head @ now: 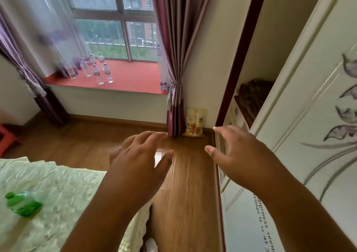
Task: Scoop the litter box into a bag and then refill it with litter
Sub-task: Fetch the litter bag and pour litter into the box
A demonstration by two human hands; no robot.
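While both hands reach out over the floor (185,184), nothing is held: the left hand (139,155) and right hand (237,151) have fingers spread and relaxed, palms down, well short of the bag (194,123). That bag, presumably the litter, stands upright in the far corner of the floor, against the wall and touching the curtain (174,58). No litter box or scoop is in view.

Risks, as I judge them: a soft, tall pouch grabbed by its top could sag, tip or spill if already opened; the curtain hem hanging beside it could snag on the lift; the smooth plank floor looks slippery, so the bag might slide rather than rise. Whether it is sealed cannot be told.

The bag is pale yellow, glossy and crinkled, a plump rectangle with printed figures. The curtain is satiny maroon in deep folds. The floor is polished brown wood. Along its near left edge lies a quilted, pale green bedspread (58,193).
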